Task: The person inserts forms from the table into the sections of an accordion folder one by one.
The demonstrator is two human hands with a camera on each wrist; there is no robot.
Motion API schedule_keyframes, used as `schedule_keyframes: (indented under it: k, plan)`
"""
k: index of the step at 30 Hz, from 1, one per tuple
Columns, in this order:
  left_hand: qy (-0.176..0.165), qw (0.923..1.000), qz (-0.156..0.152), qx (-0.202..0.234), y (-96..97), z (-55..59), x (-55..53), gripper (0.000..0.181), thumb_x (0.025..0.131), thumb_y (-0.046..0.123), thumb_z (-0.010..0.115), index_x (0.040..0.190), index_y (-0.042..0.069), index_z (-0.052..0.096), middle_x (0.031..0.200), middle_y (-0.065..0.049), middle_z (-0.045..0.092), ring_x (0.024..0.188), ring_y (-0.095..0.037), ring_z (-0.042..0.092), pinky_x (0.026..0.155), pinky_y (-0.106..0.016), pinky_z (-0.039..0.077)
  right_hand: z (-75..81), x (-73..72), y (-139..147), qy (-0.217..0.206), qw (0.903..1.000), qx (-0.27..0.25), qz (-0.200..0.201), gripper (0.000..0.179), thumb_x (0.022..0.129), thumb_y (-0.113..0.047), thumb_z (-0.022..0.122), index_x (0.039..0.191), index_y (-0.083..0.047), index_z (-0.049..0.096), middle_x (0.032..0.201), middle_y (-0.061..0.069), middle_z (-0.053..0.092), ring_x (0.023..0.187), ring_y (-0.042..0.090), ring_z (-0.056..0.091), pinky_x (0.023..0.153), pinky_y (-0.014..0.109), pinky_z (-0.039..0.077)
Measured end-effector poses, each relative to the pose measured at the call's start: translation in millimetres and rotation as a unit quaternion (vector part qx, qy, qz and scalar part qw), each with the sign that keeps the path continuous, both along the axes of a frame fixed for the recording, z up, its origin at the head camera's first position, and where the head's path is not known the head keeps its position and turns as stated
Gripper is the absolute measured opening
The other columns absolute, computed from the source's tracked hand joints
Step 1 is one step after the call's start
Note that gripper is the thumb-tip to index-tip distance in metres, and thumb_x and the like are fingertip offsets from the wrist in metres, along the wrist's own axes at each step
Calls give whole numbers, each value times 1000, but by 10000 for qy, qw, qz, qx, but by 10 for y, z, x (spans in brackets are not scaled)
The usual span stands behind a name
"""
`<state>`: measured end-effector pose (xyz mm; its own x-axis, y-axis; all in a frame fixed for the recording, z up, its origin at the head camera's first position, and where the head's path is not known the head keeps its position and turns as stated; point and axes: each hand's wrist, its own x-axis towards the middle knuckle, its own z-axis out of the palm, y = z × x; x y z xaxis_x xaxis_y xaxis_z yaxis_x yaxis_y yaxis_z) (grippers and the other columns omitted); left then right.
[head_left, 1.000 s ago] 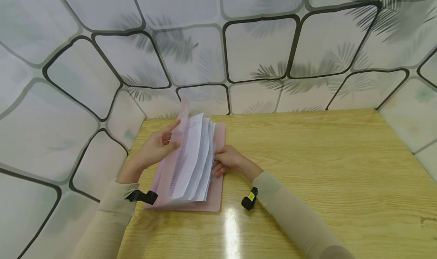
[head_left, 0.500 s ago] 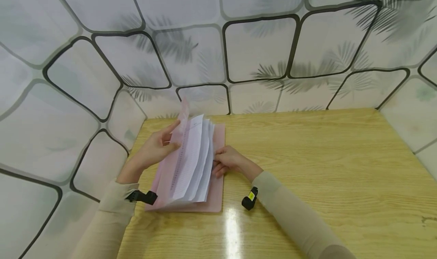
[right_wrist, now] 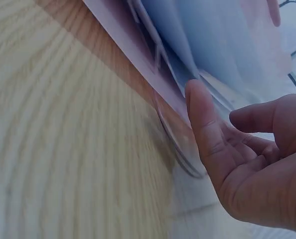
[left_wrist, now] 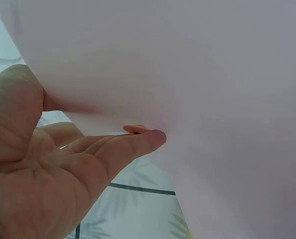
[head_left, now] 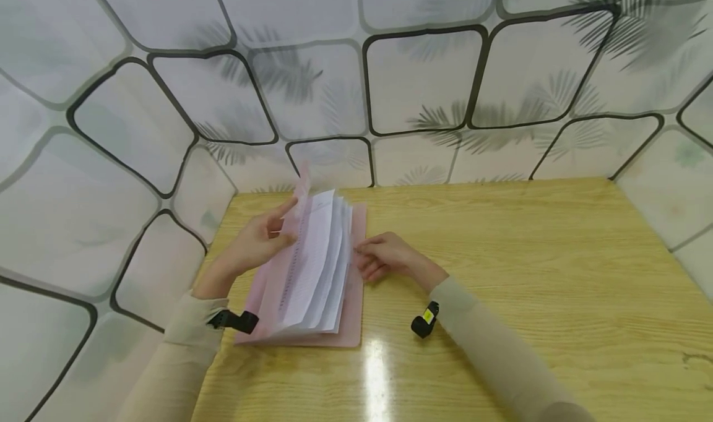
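Observation:
A pink ring-bound notebook (head_left: 348, 323) lies partly opened at the table's left side. Its lined white pages (head_left: 312, 255), punched along the left edge, stand fanned and tilted. My left hand (head_left: 253, 242) grips the translucent pink front cover (head_left: 273, 286) and keeps it raised. In the left wrist view a small orange-pink snap button (left_wrist: 137, 129) shows beside a fingertip. My right hand (head_left: 390, 255) hovers at the notebook's right edge, thumb and fingers apart with nothing between them. A thin looped strip (right_wrist: 169, 132) hangs near those fingers in the right wrist view.
The notebook rests on a light wood-grain table (head_left: 529, 286) with a glare patch near the front. A patterned wall (head_left: 423, 88) rises behind the table and along its left side. Each wrist carries a small black camera (head_left: 425, 320).
My right hand has drawn back slightly to the right, away from the page edges. The left hand stays almost in place with the cover.

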<state>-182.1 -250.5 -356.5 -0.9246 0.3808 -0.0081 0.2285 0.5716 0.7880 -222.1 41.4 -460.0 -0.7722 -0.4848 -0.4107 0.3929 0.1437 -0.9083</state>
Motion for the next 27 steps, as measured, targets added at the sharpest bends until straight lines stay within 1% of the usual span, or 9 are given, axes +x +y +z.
schedule_keyframes:
  k: [9,12,14,16,18,20,23,25,27]
  plan:
    - [342,9978,-301,-491,223,-133,-29,74,99,5,63,165,2,31,164,-29,38,141,-47,52,110,-57,49,55,-103,467,286,9983,484,-152,40,110,-14,49,142,9,58,98,13,74,67,16,74,68,36,64]
    - [628,9948,-354,-720,327,-192,-23,73,96,6,63,164,1,34,141,-33,61,131,-46,62,102,-52,56,112,-112,588,476,9963,708,-105,42,111,-17,48,144,8,57,105,16,74,71,16,74,70,37,64]
    - [799,9921,-298,-916,400,-220,-8,73,95,8,63,162,0,37,108,-26,73,103,-39,74,85,-44,61,152,-112,662,608,9948,819,-78,44,112,-18,47,146,8,55,112,21,74,74,17,75,73,38,64]
    - [951,9887,-189,-1142,470,-251,9,73,93,10,63,161,-1,39,70,-8,61,69,-23,65,64,-35,52,187,-110,730,712,9934,898,-99,45,112,-19,48,147,8,54,120,26,72,79,18,77,75,39,65]
    - [976,9861,-57,-1342,534,-278,35,74,92,11,64,161,-2,38,58,4,43,54,-13,42,55,-29,39,215,-110,789,848,9914,995,-100,45,112,-19,49,148,8,53,128,29,68,87,22,78,79,39,64]
    - [933,9845,-1,-1488,588,-297,69,76,94,14,65,162,-3,35,54,8,30,49,-9,29,50,-27,33,251,-106,853,1043,9881,1129,-62,46,112,-20,49,149,8,52,135,32,64,97,28,78,83,40,64]
    - [967,9813,-34,-1662,665,-306,106,77,99,20,68,162,-7,31,55,8,31,48,-9,32,52,-29,37,305,-98,961,1412,9804,1376,-7,48,112,-22,48,149,8,52,142,33,59,115,39,72,90,43,62]
    - [1026,9799,-107,-1707,705,-292,105,79,101,23,69,162,-9,29,57,2,39,50,-15,39,57,-35,44,347,-92,1040,1666,9742,1524,4,49,113,-23,48,151,8,50,146,34,56,124,45,66,96,47,60]
    - [1176,9764,-163,-1802,730,-266,80,79,102,26,68,162,-9,29,74,-14,64,66,-28,62,73,-47,55,386,-88,1113,1897,9675,1673,-35,50,113,-25,48,151,7,49,149,34,53,129,48,61,101,51,57]
